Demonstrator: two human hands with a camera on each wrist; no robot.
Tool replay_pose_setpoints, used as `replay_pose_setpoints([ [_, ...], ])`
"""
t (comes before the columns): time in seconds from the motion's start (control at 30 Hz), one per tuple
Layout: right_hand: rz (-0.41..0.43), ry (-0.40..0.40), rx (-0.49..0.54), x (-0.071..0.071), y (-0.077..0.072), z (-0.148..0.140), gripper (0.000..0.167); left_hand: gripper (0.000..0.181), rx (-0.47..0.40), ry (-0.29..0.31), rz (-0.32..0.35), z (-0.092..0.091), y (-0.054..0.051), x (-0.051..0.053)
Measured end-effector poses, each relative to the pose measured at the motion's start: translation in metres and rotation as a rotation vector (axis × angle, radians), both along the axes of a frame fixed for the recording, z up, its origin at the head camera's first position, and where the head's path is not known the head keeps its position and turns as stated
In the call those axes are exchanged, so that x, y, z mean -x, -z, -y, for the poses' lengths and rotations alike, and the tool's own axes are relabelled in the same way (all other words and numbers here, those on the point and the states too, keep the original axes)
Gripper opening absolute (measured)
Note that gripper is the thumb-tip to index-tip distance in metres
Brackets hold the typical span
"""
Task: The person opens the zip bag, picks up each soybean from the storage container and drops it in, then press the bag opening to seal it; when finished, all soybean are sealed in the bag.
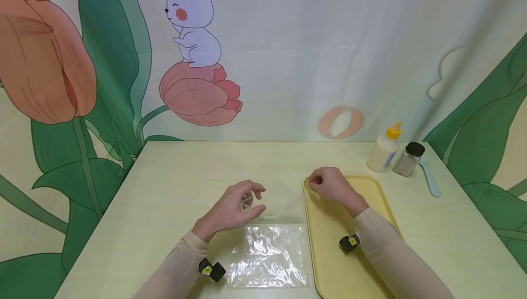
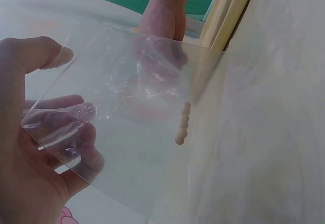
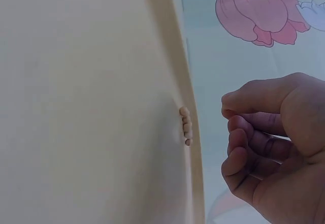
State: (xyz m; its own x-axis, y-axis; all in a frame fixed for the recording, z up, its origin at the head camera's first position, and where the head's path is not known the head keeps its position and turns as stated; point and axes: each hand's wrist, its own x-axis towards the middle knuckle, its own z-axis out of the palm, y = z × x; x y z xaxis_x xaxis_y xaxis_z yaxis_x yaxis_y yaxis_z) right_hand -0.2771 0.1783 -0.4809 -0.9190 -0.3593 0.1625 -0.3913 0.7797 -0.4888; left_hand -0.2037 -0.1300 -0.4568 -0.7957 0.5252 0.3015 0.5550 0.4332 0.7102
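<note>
My left hand (image 1: 234, 205) is at the left side of a clear plastic bag (image 1: 267, 258), thumb apart from the bent fingers. In the left wrist view creased film (image 2: 147, 82) passes over those fingers, and they hold its near corner. A short row of pale beads (image 2: 183, 125) shows at the film. My right hand (image 1: 331, 184) is over the far left corner of a yellow tray (image 1: 341, 271). Its fingers are curled with tips close together, nothing visible between them. Beside them another row of small beads (image 3: 186, 126) lies along the tray's rim.
At the back right of the table (image 1: 164, 189) stand a glue bottle (image 1: 383, 152) with a yellow cap and a clear jar (image 1: 407, 159) with a black lid. A pale blue plastic utensil (image 1: 430, 177) lies beside the jar. A printed curtain (image 1: 280, 61) hangs behind the table.
</note>
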Motion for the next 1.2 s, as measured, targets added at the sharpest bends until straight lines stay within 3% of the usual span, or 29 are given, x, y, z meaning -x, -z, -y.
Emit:
replay_pose_setpoints([
  [0.6, -0.043, 0.001, 0.066, -0.018, -0.022, 0.006, 0.005, 0.033, 0.018, -0.012, -0.016, 0.0, -0.001, -0.001],
  [1.2, -0.185, -0.019, 0.152, -0.036, -0.042, 0.016, 0.004, 0.034, 0.009, -0.004, -0.024, -0.001, 0.0, -0.001],
])
